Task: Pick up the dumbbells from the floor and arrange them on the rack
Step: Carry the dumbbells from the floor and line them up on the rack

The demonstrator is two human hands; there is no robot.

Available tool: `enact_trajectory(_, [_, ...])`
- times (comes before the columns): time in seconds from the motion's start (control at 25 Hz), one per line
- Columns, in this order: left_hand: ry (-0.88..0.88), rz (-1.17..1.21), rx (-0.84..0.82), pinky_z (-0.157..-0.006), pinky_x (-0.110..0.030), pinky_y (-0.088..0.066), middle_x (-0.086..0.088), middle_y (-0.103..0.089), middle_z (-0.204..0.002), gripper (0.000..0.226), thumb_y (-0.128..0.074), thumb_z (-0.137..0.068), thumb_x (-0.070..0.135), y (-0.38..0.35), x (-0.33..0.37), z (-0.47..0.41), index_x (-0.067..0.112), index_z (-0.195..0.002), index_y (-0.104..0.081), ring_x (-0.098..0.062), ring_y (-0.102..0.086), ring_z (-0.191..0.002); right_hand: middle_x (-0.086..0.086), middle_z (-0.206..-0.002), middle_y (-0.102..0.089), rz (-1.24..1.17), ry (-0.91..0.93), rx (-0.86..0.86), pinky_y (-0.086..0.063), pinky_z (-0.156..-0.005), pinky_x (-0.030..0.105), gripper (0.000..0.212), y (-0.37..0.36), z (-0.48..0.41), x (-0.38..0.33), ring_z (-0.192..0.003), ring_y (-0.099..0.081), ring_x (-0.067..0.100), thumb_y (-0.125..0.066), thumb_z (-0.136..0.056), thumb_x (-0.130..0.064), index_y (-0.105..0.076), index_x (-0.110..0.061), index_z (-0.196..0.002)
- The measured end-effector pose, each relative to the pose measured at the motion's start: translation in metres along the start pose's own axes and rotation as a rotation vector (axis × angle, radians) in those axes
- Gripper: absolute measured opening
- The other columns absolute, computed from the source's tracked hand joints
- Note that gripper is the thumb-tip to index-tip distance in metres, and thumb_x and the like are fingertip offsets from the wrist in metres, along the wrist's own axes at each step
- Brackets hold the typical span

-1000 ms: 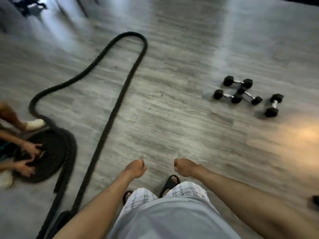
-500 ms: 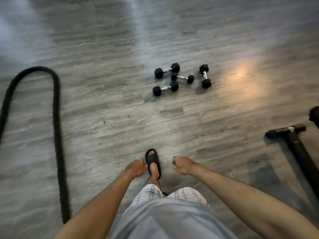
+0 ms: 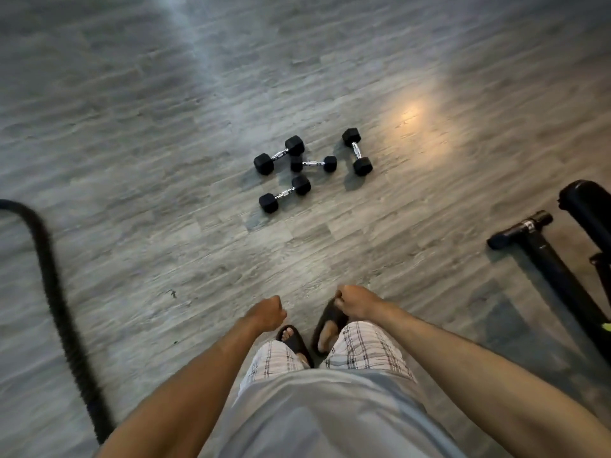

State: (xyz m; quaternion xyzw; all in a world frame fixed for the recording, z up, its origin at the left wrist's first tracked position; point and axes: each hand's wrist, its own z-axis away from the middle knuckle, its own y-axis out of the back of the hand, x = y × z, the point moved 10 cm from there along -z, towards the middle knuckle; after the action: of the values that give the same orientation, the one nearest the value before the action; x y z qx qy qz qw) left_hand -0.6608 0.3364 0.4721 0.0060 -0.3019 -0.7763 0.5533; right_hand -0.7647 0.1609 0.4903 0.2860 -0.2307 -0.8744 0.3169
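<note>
Dumbbells (image 3: 313, 164): four are lying in a loose cluster on the floor (image 3: 148, 143), well ahead of the sandals (image 3: 330, 320); nothing is touching them.
Rope (image 3: 59, 302): it is curving along the floor, well left of the sandals.
Left hand (image 3: 266, 314): it is hanging just ahead-left of the sandals, fingers clenching into an empty fist.
Left dumbbell (image 3: 279, 155): it is lying far ahead of the sandals, its handle slanting away to the right.
Near dumbbell (image 3: 284, 194): it is lying closest to the sandals, slanting the same way.
Middle dumbbell (image 3: 313, 164): it is lying crosswise, one head seemingly touching the left dumbbell.
Right dumbbell (image 3: 357, 151): it is lying apart from the others, its handle pointing almost straight away from the sandals.
Right hand (image 3: 357, 302): it is hanging just above the sandals, fingers curling shut on nothing.
Black frame (image 3: 545, 259): it is standing well right of the sandals; whether it is the rack is unclear.
Key relation: the cluster is lying straight ahead, out of reach. The near dumbbell is sitting on the left hand's side, and the right dumbbell is lining up with the right hand, probably needing a turned wrist.
</note>
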Motion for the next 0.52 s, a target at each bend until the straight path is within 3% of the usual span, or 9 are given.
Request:
enact_trajectory(0.16, [-0.003,-0.015,-0.017,-0.089,-0.039,-0.048,-0.018,-0.060,-0.124,0.033,-0.046,-0.099,0.029,0.056,0.007,-0.051,0.004,-0.119,-0.054,-0.033,-0.059,-0.109,0.021,-0.109,-0.067,-0.028,0.021,-0.022,-0.047,-0.083,0.040,0.026,0.045,-0.065,-0.017,-0.104,-0.062,0.036,-0.048,-0.095,-0.021,-0.061,-0.001,-0.105])
enact_trajectory(0.52, [0.108,0.065,-0.018,-0.088,-0.038,-0.047,-0.020,-0.060,-0.124,0.034,-0.045,-0.100,0.028,0.207,0.037,-0.161,0.002,-0.121,-0.053,-0.035,-0.058,-0.109,0.019,-0.098,-0.071,0.002,0.075,-0.196,-0.053,-0.082,0.041,0.026,0.170,-0.226,-0.059,-0.096,-0.065,0.036,-0.047,-0.091,-0.019,-0.066,-0.001,-0.092])
